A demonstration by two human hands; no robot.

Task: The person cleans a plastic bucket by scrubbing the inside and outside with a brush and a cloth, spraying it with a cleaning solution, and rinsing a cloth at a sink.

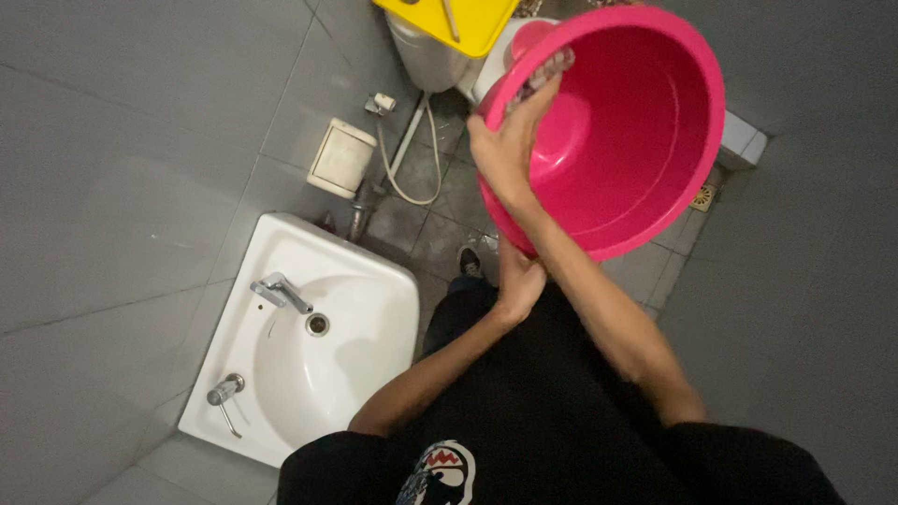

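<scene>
A large round pink plastic basin (636,122) is held tilted in front of me, with its open side facing me. My right hand (505,145) reaches up to its left rim and presses a small pale scrubbing thing (547,70) against the inside of the rim; I cannot tell what kind it is. My left hand (519,276) grips the basin's lower edge from underneath and holds it up. The inside of the basin looks bare.
A white wall sink (281,374) with a chrome tap (279,292) is at lower left. Beyond the basin are a toilet (435,56), a yellow tray-like thing (468,19) on it, a white hose (402,159), a white wall box (341,157) and a floor drain (703,197). Grey tiled walls close in on both sides.
</scene>
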